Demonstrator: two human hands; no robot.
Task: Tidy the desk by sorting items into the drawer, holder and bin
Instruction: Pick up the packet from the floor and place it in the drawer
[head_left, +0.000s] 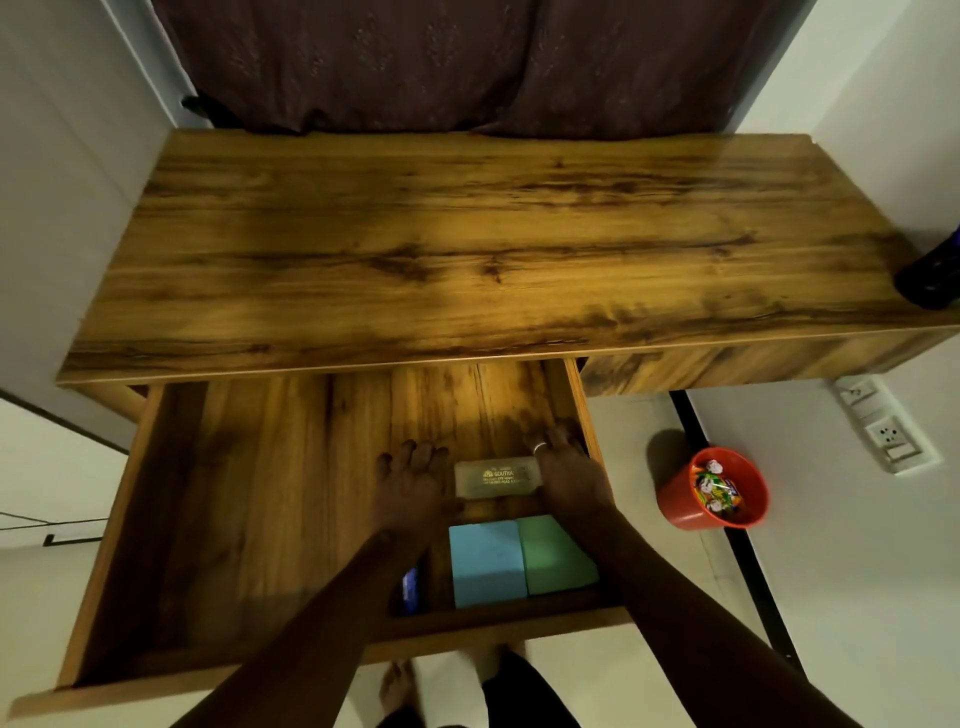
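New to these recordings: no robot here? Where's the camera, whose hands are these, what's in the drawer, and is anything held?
No robot: a person wears one camera on the head, looking down. The left hand and right hand reach into the open wooden drawer, fingers stretched out, touching either end of a flat beige case with printed lettering; no firm grip shows. Nearer lie a blue pad and a green pad. An orange bin holding wrappers stands on the floor.

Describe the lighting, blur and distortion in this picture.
Head view: the wide-angle lens bows the edges of the desk; light is dim and warm, with glare at its far right corner; the left side of the open drawer lies in shadow; the forearms look blurred.
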